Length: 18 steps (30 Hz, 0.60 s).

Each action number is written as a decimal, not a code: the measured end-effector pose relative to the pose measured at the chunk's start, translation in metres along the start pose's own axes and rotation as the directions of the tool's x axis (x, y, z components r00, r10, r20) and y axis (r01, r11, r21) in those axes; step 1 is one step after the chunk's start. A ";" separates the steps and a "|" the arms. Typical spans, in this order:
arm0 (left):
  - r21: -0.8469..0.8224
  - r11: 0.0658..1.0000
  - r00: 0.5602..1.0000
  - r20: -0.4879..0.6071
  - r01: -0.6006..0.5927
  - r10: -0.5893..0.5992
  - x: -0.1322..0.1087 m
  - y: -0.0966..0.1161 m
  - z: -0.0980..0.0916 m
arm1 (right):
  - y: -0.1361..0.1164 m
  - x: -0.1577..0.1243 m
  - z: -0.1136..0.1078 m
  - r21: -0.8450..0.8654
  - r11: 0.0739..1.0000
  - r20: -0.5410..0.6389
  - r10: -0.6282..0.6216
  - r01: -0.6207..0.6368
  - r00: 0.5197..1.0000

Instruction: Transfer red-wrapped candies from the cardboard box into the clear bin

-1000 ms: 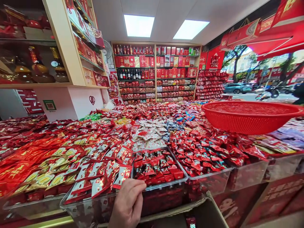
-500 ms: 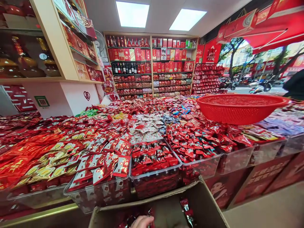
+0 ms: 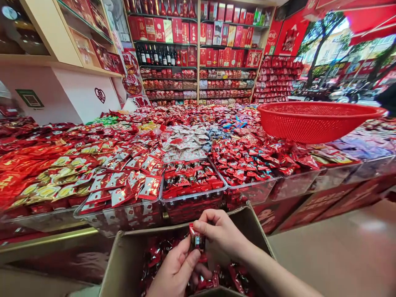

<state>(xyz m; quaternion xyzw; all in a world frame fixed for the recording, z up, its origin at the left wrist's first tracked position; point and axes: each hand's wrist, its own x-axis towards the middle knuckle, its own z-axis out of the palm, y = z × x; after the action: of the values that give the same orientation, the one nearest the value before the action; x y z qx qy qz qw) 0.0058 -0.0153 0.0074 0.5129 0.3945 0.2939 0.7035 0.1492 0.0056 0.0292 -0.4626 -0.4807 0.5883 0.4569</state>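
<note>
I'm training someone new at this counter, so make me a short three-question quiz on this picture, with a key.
1. Multiple choice. What do the left hand and right hand hold between them?
a) a dark glass bottle
b) a small, shiny red-wrapped packet
c) a flat green card

2. True or false: the wide red plastic mesh basket lies inside the open brown cardboard box.

3. Fill in: directly behind the clear plastic tub of red-and-black packets is a heap of mostly ____ packets.

Key: 1. b. 2. False; the basket sits on the packets spread over the counter. 3. White.
</note>
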 end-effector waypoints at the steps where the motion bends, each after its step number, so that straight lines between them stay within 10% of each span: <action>1: 0.009 1.000 1.000 0.010 0.004 -0.004 -0.002 0.008 0.002 | -0.004 0.001 -0.002 0.009 1.000 -0.018 -0.018 0.018 1.000; 7: -0.051 0.999 1.000 -0.001 -0.007 0.006 -0.001 0.023 0.007 | -0.014 -0.002 -0.001 0.137 0.990 -0.065 -0.017 0.026 0.998; 14: -0.527 0.822 0.975 0.064 0.214 -0.213 -0.003 0.022 0.003 | -0.008 -0.003 -0.008 0.126 0.975 0.030 -0.188 0.183 0.982; 18: -0.569 0.816 0.968 -0.128 0.105 -0.214 0.001 0.025 0.005 | 0.000 -0.004 0.002 0.176 0.961 -0.143 -0.189 0.213 0.972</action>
<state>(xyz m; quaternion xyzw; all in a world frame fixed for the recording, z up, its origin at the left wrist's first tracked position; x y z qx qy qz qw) 0.0104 -0.0099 0.0317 0.2205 0.3975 0.3824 0.8045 0.1483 0.0017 0.0301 -0.4016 -0.4372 0.5520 0.5856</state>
